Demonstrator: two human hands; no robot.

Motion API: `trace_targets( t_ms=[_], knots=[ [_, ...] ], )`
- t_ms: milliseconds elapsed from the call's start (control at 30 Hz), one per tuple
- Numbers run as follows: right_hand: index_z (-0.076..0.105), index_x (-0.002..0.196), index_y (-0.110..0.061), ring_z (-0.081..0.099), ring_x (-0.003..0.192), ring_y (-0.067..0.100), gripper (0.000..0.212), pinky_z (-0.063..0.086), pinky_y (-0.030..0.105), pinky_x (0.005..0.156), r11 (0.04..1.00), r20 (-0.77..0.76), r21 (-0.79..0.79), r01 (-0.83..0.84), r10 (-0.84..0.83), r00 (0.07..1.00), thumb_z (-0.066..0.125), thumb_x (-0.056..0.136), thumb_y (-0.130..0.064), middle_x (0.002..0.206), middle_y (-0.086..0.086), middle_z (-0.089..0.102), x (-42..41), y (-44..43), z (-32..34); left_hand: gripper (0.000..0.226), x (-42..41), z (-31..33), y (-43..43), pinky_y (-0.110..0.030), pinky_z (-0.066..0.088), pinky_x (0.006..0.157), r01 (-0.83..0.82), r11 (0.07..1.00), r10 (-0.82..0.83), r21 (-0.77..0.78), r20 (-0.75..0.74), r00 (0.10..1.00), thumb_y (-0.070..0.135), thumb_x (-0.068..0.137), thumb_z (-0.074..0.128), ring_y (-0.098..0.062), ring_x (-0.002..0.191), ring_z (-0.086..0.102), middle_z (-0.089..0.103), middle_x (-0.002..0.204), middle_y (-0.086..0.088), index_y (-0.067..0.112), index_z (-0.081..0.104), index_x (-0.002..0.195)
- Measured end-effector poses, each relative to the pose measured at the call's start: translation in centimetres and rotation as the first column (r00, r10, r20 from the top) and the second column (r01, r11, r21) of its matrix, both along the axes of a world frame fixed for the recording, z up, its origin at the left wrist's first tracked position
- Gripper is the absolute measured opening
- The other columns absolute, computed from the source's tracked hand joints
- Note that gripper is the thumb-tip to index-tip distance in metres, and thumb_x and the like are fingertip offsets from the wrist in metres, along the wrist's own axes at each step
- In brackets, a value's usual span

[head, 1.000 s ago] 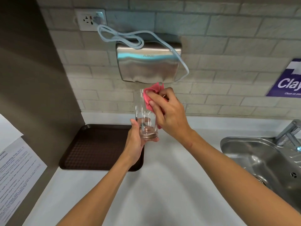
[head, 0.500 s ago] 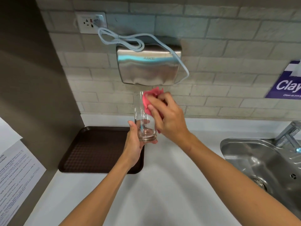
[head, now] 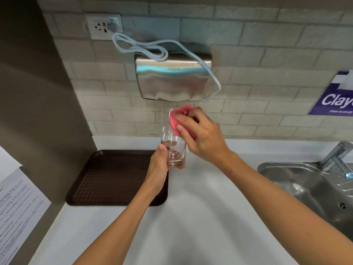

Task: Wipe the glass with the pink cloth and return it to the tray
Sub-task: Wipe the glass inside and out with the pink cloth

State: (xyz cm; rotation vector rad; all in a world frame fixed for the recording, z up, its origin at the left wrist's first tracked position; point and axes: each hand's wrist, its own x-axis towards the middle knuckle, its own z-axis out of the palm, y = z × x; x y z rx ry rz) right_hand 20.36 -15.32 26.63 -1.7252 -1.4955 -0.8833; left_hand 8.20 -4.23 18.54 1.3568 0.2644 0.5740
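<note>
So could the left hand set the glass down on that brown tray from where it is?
Probably yes: the left hand holds the glass just above the tray's bare right edge; nothing blocks it.

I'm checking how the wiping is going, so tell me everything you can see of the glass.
The glass is a tall, straight-sided tumbler of clear glass with a thick base, apparently empty. It is held upright in the air above the white counter, just right of the brown tray, below the wall dryer. The left hand grips its lower part and base. The right hand presses the pink cloth against its upper right side near the rim.
</note>
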Motion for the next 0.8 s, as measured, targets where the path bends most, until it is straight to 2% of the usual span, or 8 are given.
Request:
trace_targets(
  t_ms=[67, 133, 200, 300, 400, 533, 600, 800],
  knots=[
    [0.073, 0.132, -0.011, 0.066, 0.091, 0.022, 0.032, 0.063, 0.036, 0.066, 1.0, -0.034, 0.004, 0.017, -0.017, 0.999, 0.062, 0.104, -0.024, 0.11, 0.012, 0.065, 0.7, 0.2, 1.1, 0.092, -0.1, 0.0, 0.1, -0.038, 0.065, 0.077, -0.007, 0.995, 0.01, 0.094, -0.024, 1.0, 0.082, 0.08, 0.069, -0.015, 0.086, 0.075, 0.076, 0.095, 0.004, 0.006, 0.062, 0.131],
    [0.073, 0.133, -0.012, 0.066, 0.091, 0.022, 0.032, 0.063, 0.04, 0.066, 1.0, -0.035, -0.023, 0.014, -0.014, 0.999, 0.061, 0.105, -0.023, 0.111, 0.012, 0.064, 0.8, -0.1, 0.9, 0.076, -0.3, 0.0, 0.5, -0.033, 0.064, 0.079, 0.009, 0.989, 0.0, 0.144, -0.063, 0.998, 0.054, 0.08, 0.081, -0.011, 0.086, 0.074, 0.075, 0.097, 0.005, 0.007, 0.058, 0.134],
    [0.073, 0.132, -0.013, 0.063, 0.086, 0.02, 0.031, 0.06, 0.037, 0.061, 0.998, -0.017, -0.067, -0.016, 0.015, 1.0, 0.06, 0.106, -0.024, 0.107, 0.011, 0.063, 0.5, -0.8, -0.2, 0.071, -0.5, -0.1, 1.0, -0.026, 0.062, 0.082, 0.016, 0.982, 0.006, 0.19, -0.113, 0.994, 0.037, 0.077, 0.086, -0.006, 0.086, 0.073, 0.073, 0.102, -0.003, 0.011, 0.057, 0.135],
    [0.074, 0.131, -0.014, 0.052, 0.082, 0.014, 0.032, 0.051, 0.029, 0.054, 0.977, 0.044, -0.194, -0.084, 0.095, 0.995, 0.062, 0.104, -0.025, 0.099, 0.011, 0.061, -0.5, -1.7, -2.6, 0.057, -0.5, -0.1, 1.6, -0.017, 0.058, 0.082, -0.02, 0.945, 0.083, 0.327, -0.178, 0.981, 0.024, 0.08, 0.09, 0.004, 0.093, 0.073, 0.074, 0.112, 0.005, 0.025, 0.058, 0.127],
    [0.076, 0.13, -0.016, 0.052, 0.082, 0.015, 0.032, 0.052, 0.03, 0.052, 0.965, 0.098, -0.248, -0.083, 0.11, 0.989, 0.064, 0.102, -0.025, 0.096, 0.011, 0.062, -0.3, -1.6, -2.6, 0.057, -0.3, -0.1, 1.4, -0.012, 0.055, 0.075, -0.092, 0.92, 0.179, 0.381, -0.2, 0.963, 0.034, 0.075, 0.091, 0.006, 0.089, 0.073, 0.075, 0.106, 0.01, 0.031, 0.057, 0.121],
    [0.077, 0.128, -0.016, 0.063, 0.083, 0.022, 0.028, 0.06, 0.039, 0.056, 0.996, 0.033, -0.09, 0.013, -0.01, 0.999, 0.068, 0.102, -0.023, 0.102, 0.011, 0.064, 1.2, -0.3, 0.7, 0.066, 0.1, 0.1, 1.0, -0.005, 0.051, 0.069, -0.144, 0.904, 0.247, 0.402, -0.217, 0.944, 0.033, 0.078, 0.091, 0.009, 0.084, 0.07, 0.074, 0.102, 0.011, 0.027, 0.053, 0.132],
    [0.076, 0.128, -0.015, 0.063, 0.085, 0.021, 0.028, 0.06, 0.038, 0.058, 0.997, 0.024, -0.076, 0.027, -0.025, 0.999, 0.067, 0.103, -0.024, 0.103, 0.011, 0.064, 1.2, 0.1, 1.2, 0.068, 0.5, 0.3, 0.9, -0.003, 0.049, 0.064, -0.173, 0.895, 0.278, 0.412, -0.208, 0.938, 0.034, 0.078, 0.091, 0.012, 0.084, 0.069, 0.073, 0.1, 0.012, 0.027, 0.051, 0.133],
    [0.077, 0.126, -0.013, 0.059, 0.08, 0.021, 0.03, 0.053, 0.033, 0.049, 0.945, 0.132, -0.309, -0.105, 0.152, 0.98, 0.065, 0.1, -0.022, 0.095, 0.012, 0.062, -0.6, -1.0, -2.2, 0.076, 0.3, 0.6, 0.3, -0.008, 0.05, 0.052, -0.237, 0.893, 0.32, 0.382, -0.171, 0.932, 0.057, 0.063, 0.081, 0.009, 0.075, 0.072, 0.074, 0.09, 0.012, 0.022, 0.053, 0.125]
  ],
)
